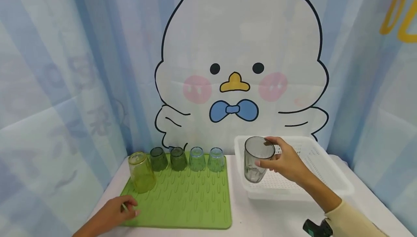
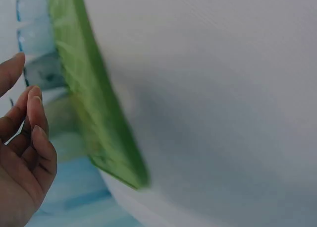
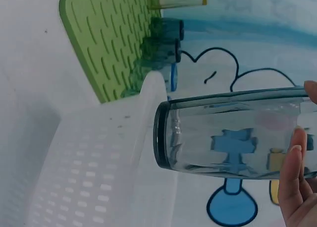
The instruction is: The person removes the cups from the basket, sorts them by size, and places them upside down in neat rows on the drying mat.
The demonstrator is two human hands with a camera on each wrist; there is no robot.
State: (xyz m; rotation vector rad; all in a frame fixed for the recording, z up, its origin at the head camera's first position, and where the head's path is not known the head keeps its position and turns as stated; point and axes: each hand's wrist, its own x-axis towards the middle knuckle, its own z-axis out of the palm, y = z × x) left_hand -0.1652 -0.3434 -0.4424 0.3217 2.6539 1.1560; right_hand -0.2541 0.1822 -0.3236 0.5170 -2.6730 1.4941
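My right hand (image 1: 288,163) holds a tall grey-tinted drinking glass (image 1: 254,168) near its rim, thumb on one side and fingers on the other. The glass is upright over the left side of a white perforated basket (image 1: 338,184). In the right wrist view its thick base (image 3: 162,135) points down towards the basket side. At the near left corner of a green ridged drying mat (image 1: 192,208) hovers my left hand (image 1: 114,210), fingers loosely curled, holding nothing. A large yellow glass (image 1: 142,173) stands upside down on the mat, just beyond that hand.
Several small tumblers stand in a row along the mat's back edge, from a dark one (image 1: 158,159) to a bluish one (image 1: 216,160). A white tabletop (image 1: 239,215) shows between mat and basket. Printed curtains (image 1: 130,49) enclose the back and sides.
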